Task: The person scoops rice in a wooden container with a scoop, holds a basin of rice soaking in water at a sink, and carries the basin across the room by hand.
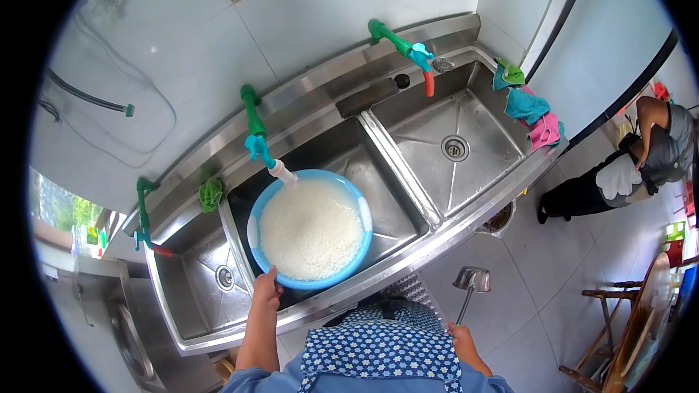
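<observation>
A light-blue plastic basin [368, 224] stands in the middle bay of a steel sink, holding white rice in cloudy water [312, 229]. The middle tap [258, 147], green and teal with a pale nozzle, reaches over the basin's back rim. My left hand [268, 290] is closed at the basin's near-left rim, thumb up against it; part of the fingers is hidden. Away from the sink, low on the right, my right hand [460, 336] is wrapped around the handle of a metal ladle [473, 278]. The ladle's bowl is over the floor beside my flowered apron [378, 353].
The right sink bay [429, 138] lies under another tap [411, 51]. Coloured cloths [528, 105] hang on its right edge. A green mesh scrubber [211, 194] sits by the left bay [196, 276]. A bucket [499, 220] stands below the sink; another person [619, 167] and a wooden chair [619, 320] are right.
</observation>
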A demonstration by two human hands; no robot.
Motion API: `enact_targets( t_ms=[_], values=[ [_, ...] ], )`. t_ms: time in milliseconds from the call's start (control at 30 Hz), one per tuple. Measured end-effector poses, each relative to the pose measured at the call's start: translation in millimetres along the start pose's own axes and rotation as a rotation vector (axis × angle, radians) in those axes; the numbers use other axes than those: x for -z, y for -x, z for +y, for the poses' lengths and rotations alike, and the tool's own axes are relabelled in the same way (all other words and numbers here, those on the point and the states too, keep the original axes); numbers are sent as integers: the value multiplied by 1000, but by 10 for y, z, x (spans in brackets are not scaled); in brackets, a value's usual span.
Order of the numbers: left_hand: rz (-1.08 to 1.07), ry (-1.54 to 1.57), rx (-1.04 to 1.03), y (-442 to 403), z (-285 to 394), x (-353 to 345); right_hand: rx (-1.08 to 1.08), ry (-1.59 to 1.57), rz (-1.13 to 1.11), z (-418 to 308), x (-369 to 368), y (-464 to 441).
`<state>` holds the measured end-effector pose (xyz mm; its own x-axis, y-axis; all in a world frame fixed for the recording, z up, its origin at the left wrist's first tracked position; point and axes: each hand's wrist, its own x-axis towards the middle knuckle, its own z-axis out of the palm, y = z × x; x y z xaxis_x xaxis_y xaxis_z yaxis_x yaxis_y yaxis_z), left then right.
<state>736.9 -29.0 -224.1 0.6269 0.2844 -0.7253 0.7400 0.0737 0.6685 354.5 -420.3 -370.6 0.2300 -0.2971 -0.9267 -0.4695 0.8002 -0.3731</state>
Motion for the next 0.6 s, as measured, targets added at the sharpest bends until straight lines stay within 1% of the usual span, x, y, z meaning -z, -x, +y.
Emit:
enact_targets(
  t_ms=[67, 133, 233, 267, 367, 467, 567, 600],
  values=[
    [-2, -4, -2, -28, -15, 9, 17, 12, -31, -32, -20, 40],
    [-12, 16, -4, -93, -56, 37, -17, 48, 65, -46, -39, 15],
    [-11, 36, -10, -130, -88, 60, -70, 12, 52, 481, 361, -920],
    [3, 38, -16, -134, -87, 44, -67, 20, 75, 502, 358, -944],
    [-28, 47, 0, -89, -55, 2, -94, 79, 152, 522, 329, -969],
    [-15, 32, -8, -22, -9, 13, 39, 30, -42, -125, -91, 154],
    [-11, 49, -23, -39, -21, -4, 15, 73, -21, -135, -114, 157],
    [-8, 47, -24, -43, -29, 2, -20, 91, 25, 58, -6, -192]
  ],
)
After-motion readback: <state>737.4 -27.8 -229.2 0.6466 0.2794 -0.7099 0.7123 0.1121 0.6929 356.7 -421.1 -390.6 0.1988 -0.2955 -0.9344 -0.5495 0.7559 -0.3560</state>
